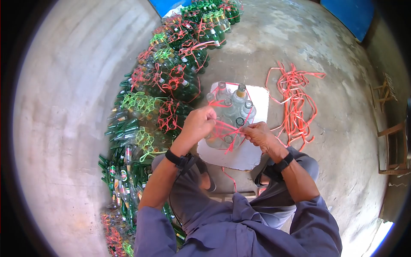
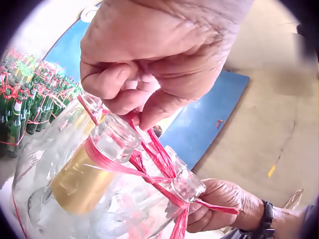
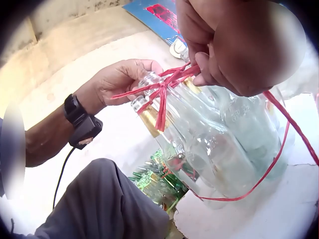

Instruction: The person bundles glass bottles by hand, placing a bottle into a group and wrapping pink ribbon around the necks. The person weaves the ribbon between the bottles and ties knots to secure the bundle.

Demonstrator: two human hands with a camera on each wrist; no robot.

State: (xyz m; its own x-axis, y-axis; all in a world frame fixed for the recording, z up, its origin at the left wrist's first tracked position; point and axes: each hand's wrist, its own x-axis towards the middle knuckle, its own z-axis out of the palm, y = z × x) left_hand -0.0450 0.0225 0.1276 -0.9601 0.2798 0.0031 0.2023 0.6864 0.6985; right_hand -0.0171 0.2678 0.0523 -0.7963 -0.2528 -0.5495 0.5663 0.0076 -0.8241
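Observation:
A cluster of several clear glass bottles (image 1: 248, 112) stands upright before me, with red plastic twine (image 2: 188, 219) looped around the necks. One neck carries a gold label (image 2: 82, 181). My left hand (image 1: 198, 125) is over the near left of the cluster, fingers curled, pinching strands of the twine just above a bottle mouth. At the near right, my right hand (image 1: 260, 135) grips the twine between thumb and fingers, beside a bottle neck. Crossed strands with loose ends (image 3: 162, 112) hang by the necks between both hands. A thinner red strand (image 3: 239, 198) circles the bottles low down.
The bottles stand on a white board (image 1: 227, 159) on the concrete floor. A long bank of tied green and clear bottles (image 1: 184, 88) runs along the left. Loose red twine (image 1: 295, 107) lies heaped on the right. Wooden furniture (image 1: 391, 147) stands at the far right.

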